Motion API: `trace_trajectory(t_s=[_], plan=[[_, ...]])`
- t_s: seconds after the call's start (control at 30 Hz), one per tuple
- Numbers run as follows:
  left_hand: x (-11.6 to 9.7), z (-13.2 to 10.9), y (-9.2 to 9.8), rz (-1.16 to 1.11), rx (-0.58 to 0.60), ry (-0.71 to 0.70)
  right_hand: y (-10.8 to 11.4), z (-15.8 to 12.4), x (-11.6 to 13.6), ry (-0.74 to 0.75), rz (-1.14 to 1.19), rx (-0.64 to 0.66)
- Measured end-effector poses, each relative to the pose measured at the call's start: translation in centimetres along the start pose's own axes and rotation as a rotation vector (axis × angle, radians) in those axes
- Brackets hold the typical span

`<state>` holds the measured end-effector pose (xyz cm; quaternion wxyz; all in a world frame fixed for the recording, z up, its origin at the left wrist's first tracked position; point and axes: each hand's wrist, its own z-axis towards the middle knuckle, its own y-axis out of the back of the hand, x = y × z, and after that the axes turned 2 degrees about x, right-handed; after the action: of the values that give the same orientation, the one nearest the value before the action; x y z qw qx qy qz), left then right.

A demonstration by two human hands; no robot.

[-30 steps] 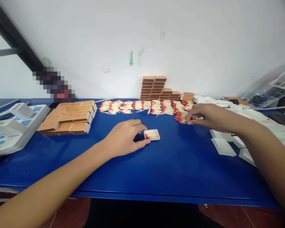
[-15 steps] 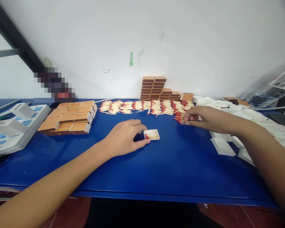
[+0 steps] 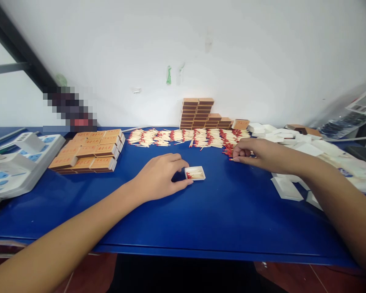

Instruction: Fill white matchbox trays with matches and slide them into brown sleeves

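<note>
My left hand (image 3: 161,176) rests on the blue table (image 3: 225,219) with thumb and fingers pinched on the left end of a small white matchbox tray (image 3: 195,173) that holds a few red-tipped matches. Farther right, my right hand (image 3: 256,151) has its fingers curled together, pinching matches at the right end of a long row of loose matches (image 3: 185,137) laid across the back of the table.
Filled brown matchboxes (image 3: 88,150) lie grouped at the left, and a taller stack (image 3: 201,113) stands against the white wall. Empty white trays (image 3: 288,188) are scattered at the right. A white power strip (image 3: 14,162) sits at the far left edge.
My right hand has slid a little left along the match pile, its fingers closing tighter on matches. My left hand and the tray have stayed still.
</note>
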<state>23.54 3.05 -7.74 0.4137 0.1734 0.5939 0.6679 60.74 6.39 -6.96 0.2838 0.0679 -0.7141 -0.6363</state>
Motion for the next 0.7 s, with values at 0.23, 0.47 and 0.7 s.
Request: trace_trajectory(t_s=[0.23,0.47,0.7], plan=[[0.0,0.2,-0.2,-0.003,0.003,-0.003,-1.4,0.5,4.5,0.085,0.078,-0.137],[-0.6,0.5,-0.4,-0.009,-0.006,-0.013,-4.3,0.7,11.0,0.245,0.107,-0.221],[-0.8,0.7,-0.4,-0.025,0.019,-0.004,-5.3,1.1,11.6,0.295,-0.015,-0.297]])
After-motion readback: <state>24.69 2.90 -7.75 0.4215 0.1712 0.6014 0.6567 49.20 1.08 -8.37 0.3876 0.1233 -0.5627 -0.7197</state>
